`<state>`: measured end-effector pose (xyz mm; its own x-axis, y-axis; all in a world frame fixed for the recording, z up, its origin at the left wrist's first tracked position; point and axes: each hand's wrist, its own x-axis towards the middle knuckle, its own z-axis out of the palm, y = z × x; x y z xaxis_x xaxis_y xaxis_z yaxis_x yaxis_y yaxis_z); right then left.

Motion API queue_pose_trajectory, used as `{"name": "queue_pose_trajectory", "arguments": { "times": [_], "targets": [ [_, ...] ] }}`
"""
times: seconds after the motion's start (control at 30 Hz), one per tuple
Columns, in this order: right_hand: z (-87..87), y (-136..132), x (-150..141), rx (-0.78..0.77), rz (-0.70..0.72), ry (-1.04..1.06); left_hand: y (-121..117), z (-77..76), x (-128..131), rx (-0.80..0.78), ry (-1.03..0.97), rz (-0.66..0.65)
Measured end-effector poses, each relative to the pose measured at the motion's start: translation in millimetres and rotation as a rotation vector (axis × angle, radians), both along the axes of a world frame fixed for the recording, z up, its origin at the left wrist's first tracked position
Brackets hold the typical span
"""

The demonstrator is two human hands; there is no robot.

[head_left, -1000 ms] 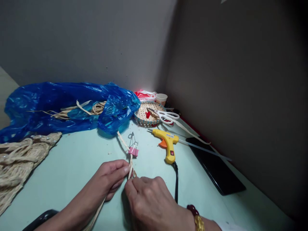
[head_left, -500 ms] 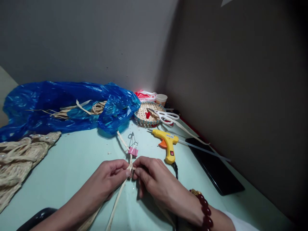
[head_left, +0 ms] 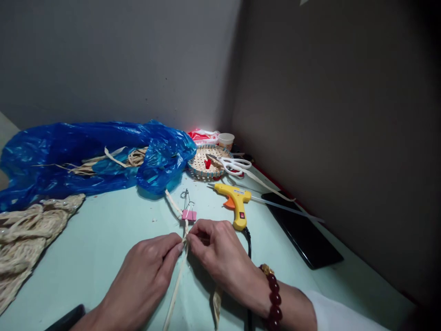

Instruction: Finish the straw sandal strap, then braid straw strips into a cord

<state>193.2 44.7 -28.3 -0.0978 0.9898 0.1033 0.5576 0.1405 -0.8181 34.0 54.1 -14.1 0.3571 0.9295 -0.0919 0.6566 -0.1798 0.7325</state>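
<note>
My left hand (head_left: 149,271) and my right hand (head_left: 217,250) meet fingertip to fingertip on a braid of pale straw strips (head_left: 183,239). Both hands pinch strands of it. A pink binder clip (head_left: 189,214) grips the braid just beyond my fingers, and the braid runs on toward the blue bag. Loose strip ends (head_left: 174,294) trail back toward me under my hands. A dark red bead bracelet (head_left: 274,294) sits on my right wrist.
A yellow glue gun (head_left: 236,202) with a black cord lies right of the clip. A black phone (head_left: 301,232) rests near the wall. White scissors (head_left: 234,164) lie on a woven tray (head_left: 203,165). A blue plastic bag (head_left: 86,156) and straw netting (head_left: 27,234) fill the left.
My right hand has moved up from near me to the braid beside the left fingertips, and it now pinches a strand there. The view has shifted slightly.
</note>
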Motion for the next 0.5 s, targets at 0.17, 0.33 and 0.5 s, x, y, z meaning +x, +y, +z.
{"name": "queue_pose_trajectory", "arguments": {
  "times": [0.17, 0.33, 0.5],
  "targets": [
    [4.5, -7, -2, 0.036, 0.026, -0.101, -5, -7.7, 5, -0.11, -0.017, 0.023],
    [-1.4, -3, -1, -0.014, 0.03, 0.072, -9, -19.3, 10, 0.078, 0.055, -0.012],
    [-6.2, -2, -1, -0.071, 0.05, 0.239, -16, -27.8, 6, 0.442, 0.36, -0.183]
  ]
}}
